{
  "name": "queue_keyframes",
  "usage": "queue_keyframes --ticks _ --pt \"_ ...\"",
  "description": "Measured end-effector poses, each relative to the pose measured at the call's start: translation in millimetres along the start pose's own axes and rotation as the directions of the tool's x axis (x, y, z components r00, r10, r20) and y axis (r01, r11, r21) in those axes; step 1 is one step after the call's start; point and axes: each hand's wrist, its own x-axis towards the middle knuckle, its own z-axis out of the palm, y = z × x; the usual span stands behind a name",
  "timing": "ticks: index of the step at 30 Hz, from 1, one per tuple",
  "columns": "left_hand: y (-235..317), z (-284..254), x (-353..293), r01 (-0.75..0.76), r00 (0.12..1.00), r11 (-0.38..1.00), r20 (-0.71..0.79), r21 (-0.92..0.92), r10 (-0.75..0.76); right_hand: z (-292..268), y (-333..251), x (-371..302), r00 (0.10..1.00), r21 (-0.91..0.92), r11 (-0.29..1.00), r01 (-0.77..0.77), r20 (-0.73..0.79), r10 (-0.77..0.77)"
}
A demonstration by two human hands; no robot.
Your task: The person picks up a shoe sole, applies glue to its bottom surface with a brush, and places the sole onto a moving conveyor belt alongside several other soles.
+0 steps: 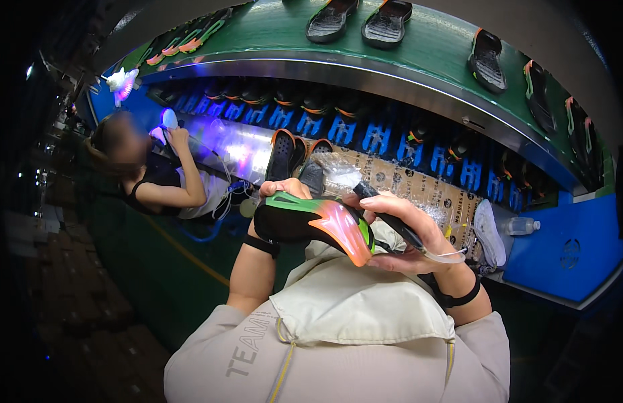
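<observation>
My left fingers (292, 187) grip the far edge of a black, green and orange shoe sole (315, 223), its long axis running left to right across my front; my right fingers (400, 206), nearer its right end, are wrapped around a black-handled tool (398, 227), pale tip pointing away toward the cardboard-covered table (425, 191), where dark shoes (282, 158) stand

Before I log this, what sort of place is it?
Probably a footwear factory: black shoe parts sit on a raised green surface, blue holders stand below, and another person works nearby.
</observation>
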Motion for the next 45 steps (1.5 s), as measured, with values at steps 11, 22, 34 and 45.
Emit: queue_keyframes --ticks 11,22,34,45 --pt "6.6 21.8 -6.4 -0.034 0.957 0.999 -0.288 -0.01 0.029 1.9 -1.3 2.1 0.993 0.044 0.997 -0.07 -0.092 0.074" --pt "-32.5 -6.6 -43.0 -0.285 0.866 0.911 -0.488 -0.299 0.111 -18.7 47.2 -66.9 0.74 -0.007 0.961 -0.276 -0.64 0.208" --pt "172.3 8.2 115.6 -0.46 0.847 0.887 -0.318 -0.038 0.426 -11.0 39.0 -76.8 0.676 0.0 0.957 -0.289 -0.708 0.205" --pt "198.9 -82.5 126.4 0.387 0.157 0.011 -0.078 0.922 0.984 -9.6 48.1 -95.7 0.606 0.037 0.932 -0.361 -0.751 0.264"
